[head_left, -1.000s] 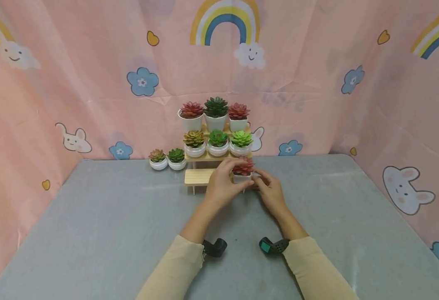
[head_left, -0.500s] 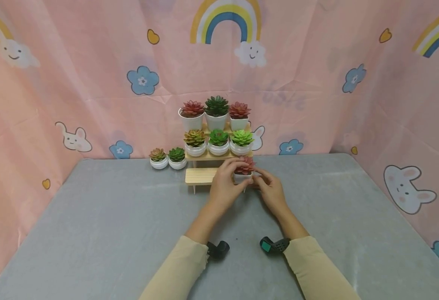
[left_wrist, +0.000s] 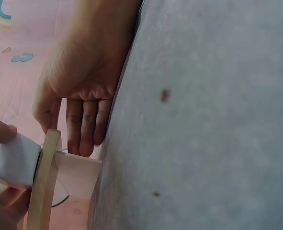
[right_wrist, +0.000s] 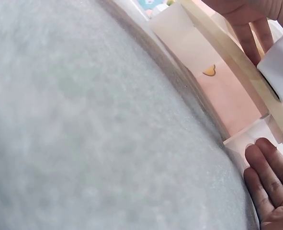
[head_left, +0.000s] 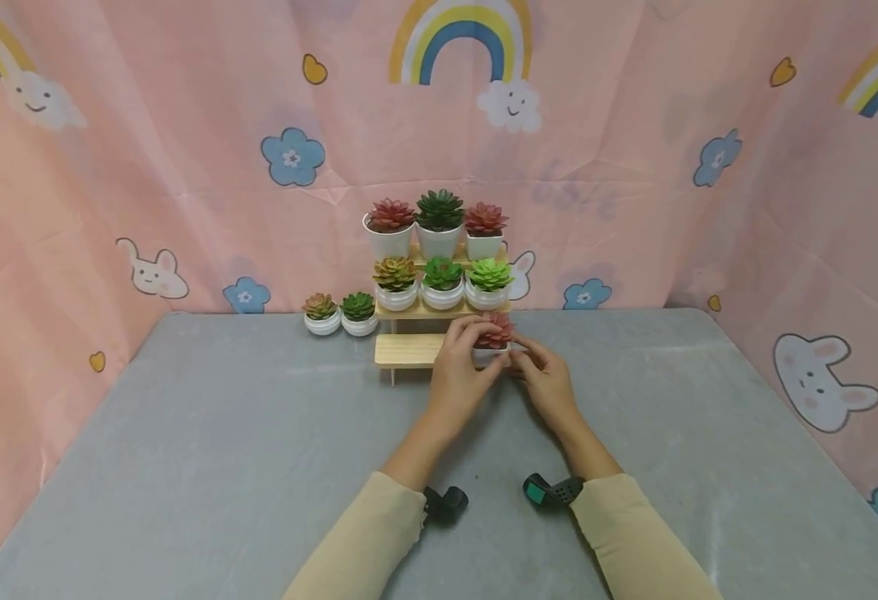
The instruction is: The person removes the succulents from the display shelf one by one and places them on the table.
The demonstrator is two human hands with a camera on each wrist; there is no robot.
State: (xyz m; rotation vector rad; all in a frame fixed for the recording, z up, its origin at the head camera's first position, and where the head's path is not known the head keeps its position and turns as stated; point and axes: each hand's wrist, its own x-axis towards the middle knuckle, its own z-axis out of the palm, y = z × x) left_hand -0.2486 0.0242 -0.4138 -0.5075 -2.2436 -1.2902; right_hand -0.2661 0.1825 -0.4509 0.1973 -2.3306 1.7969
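Observation:
My left hand point(head_left: 457, 375) grips a red succulent point(head_left: 496, 331) in a square white pot point(left_wrist: 16, 160), thumb in front and fingers behind. The pot stands at the right end of the lowest wooden step point(head_left: 406, 351) of a tiered plant stand. At that end my right hand point(head_left: 551, 390) touches the step's tip beside the pot; in the left wrist view its three lower fingers point(left_wrist: 87, 127) hang fairly straight past the clear leg panel point(left_wrist: 79, 175). The left fingers hide part of the pot in the head view.
Three small succulents, with a light green one point(head_left: 489, 275) at right, fill the middle step point(head_left: 446, 312). On the top step stand three more, a dark green one point(head_left: 440, 210) between two red ones. Two little potted succulents point(head_left: 359, 308) sit left of the stand on the grey table point(head_left: 258, 467).
The head view has shifted slightly, so the scene sits a little further right. My left hand has edged right with its grip on the pot; the right hand stays nearly still.

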